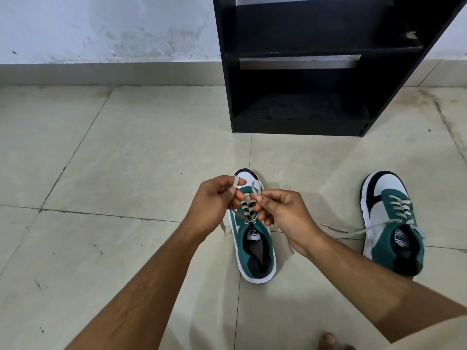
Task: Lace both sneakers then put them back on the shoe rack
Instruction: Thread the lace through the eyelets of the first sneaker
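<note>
Fingers [233,195] of both hands are pinching lace loops [256,186] directly above the centre sneaker [255,238], its toe pointing away.

Two sneakers [254,238] [394,223] side by side on floor [113,173]; rack [298,72] behind

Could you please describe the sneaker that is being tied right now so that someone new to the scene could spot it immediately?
Start at the black shoe rack against the wall and come down the tiled floor. Two green-and-white sneakers lie there; the sneaker being tied is the nearer-centre one. Unlike the other sneaker off to the right, both hands pinch its lace loops.
</note>
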